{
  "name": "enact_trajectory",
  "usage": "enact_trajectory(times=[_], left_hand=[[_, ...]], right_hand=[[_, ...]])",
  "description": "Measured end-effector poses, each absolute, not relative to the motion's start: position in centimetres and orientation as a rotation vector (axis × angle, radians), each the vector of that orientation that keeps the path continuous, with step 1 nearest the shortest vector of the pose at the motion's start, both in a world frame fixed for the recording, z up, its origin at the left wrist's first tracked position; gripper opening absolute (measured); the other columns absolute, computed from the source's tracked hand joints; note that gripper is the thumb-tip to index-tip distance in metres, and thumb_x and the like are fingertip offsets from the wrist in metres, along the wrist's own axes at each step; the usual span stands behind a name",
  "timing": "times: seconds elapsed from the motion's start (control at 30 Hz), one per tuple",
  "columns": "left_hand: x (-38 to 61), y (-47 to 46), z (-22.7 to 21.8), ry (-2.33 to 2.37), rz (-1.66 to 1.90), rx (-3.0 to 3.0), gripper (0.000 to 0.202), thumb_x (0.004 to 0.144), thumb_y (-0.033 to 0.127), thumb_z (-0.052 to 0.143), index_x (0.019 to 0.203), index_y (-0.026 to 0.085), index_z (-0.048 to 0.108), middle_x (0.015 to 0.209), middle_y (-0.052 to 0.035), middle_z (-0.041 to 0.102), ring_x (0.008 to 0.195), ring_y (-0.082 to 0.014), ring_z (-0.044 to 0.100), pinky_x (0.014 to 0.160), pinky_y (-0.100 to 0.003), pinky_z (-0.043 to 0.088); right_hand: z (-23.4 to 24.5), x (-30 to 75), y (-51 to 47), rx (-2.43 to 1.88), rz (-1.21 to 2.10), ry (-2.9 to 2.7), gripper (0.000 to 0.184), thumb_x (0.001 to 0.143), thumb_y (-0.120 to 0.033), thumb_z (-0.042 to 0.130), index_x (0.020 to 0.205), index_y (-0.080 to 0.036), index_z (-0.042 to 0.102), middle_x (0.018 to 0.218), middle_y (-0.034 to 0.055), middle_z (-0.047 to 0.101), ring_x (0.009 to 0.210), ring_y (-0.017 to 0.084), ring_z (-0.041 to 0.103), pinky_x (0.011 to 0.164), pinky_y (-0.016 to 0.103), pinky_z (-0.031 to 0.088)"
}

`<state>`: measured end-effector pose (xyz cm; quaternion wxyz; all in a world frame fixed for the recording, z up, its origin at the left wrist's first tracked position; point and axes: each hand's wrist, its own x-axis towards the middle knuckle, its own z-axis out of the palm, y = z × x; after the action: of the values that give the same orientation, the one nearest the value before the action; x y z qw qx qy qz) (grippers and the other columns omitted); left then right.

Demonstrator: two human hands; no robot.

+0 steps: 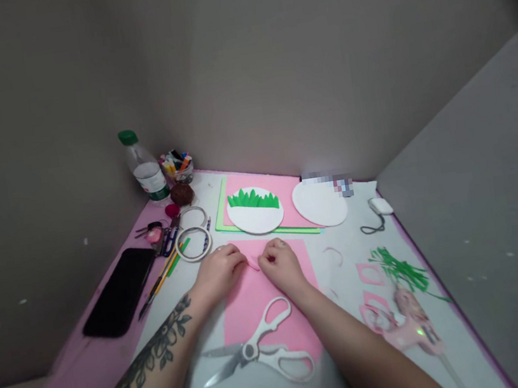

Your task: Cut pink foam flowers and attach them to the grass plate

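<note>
Between my hands is a small curled piece of pink paper [253,263]. My left hand [221,270] pinches one end of it with thumb and fingertips. My right hand [281,265] is closed, its fingertips at the other end of the piece. Both hands are just above a pink paper sheet [240,302] lying on the white table cover. A pair of white-handled scissors [251,350] lies spread open across the sheet's near part, below my hands. Beyond them, a white oval [257,221] bears a green paper grass strip [253,201].
A second white oval [319,201] lies back right on stacked coloured sheets. To the right are green paper strips [402,270], pink scraps [370,273] and a pink glue gun [415,323]. Tape rolls [180,247], a black phone [119,294] and a bottle [149,174] stand left.
</note>
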<state>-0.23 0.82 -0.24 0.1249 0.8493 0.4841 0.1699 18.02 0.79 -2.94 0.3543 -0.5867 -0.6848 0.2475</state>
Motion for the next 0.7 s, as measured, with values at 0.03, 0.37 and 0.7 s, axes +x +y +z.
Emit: enact_trajectory(times=[0.03, 0.37, 0.7], left_hand=[[-0.26, 0.84, -0.28, 1.413, 0.502, 2.471, 0.019, 0.088, 0.021, 0.051, 0.087, 0.020, 0.071, 0.090, -0.0038, 0.067, 0.084, -0.0172, 0.060, 0.074, -0.028, 0.044], [-0.36, 0.85, -0.46, 1.448, 0.499, 2.448, 0.023, 0.090, 0.023, 0.049, 0.088, 0.021, 0.072, 0.089, -0.0039, 0.067, 0.083, -0.0171, 0.061, 0.072, -0.027, 0.045], [0.08, 0.72, -0.03, 1.425, 0.422, 2.439, 0.021, 0.087, 0.022, 0.052, 0.087, 0.020, 0.073, 0.091, -0.0048, 0.068, 0.085, -0.0180, 0.061, 0.075, -0.028, 0.046]], right_hand=[[-2.93, 18.02, 0.79, -1.519, 0.644, -1.766, 0.023, 0.072, -0.012, 0.056, 0.051, -0.020, 0.054, 0.073, 0.0036, 0.054, 0.078, 0.020, 0.052, 0.074, 0.032, 0.043], [-3.03, 17.93, 0.86, -1.545, 0.645, -1.767, 0.024, 0.070, -0.010, 0.053, 0.049, -0.020, 0.049, 0.072, 0.0032, 0.054, 0.076, 0.020, 0.051, 0.071, 0.031, 0.042], [-3.18, 17.71, 0.81, -1.549, 0.641, -1.774, 0.022, 0.069, -0.011, 0.054, 0.049, -0.020, 0.049, 0.072, 0.0031, 0.054, 0.077, 0.020, 0.050, 0.071, 0.033, 0.042]])
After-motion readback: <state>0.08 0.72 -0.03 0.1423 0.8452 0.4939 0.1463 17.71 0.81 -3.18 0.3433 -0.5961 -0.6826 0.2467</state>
